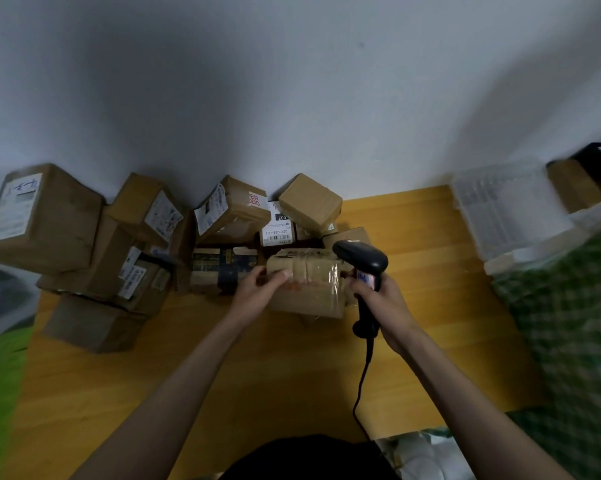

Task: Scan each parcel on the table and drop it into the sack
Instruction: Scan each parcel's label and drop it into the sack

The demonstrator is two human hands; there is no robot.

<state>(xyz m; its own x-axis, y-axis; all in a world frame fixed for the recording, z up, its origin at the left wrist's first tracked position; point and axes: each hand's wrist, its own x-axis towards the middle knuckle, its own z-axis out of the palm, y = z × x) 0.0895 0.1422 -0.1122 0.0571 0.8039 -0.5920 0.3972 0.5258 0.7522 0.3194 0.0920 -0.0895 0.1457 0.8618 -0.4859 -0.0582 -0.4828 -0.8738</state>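
Observation:
My left hand (257, 292) grips the left end of a small brown parcel (309, 289) wrapped in clear tape, near the middle of the wooden table (257, 368). My right hand (382, 306) holds a black corded barcode scanner (363, 268) by its handle, its head just above the parcel's right end. Several cardboard parcels (229, 209) are heaped along the wall behind. A green checked sack (569, 323) stands at the right edge of the table.
A big carton (39, 220) and stacked boxes (94, 320) fill the table's left side. Clear plastic bins (500, 209) sit at the back right. The scanner's cable (361, 386) trails toward me. Something bright green (1, 375) is at the left edge.

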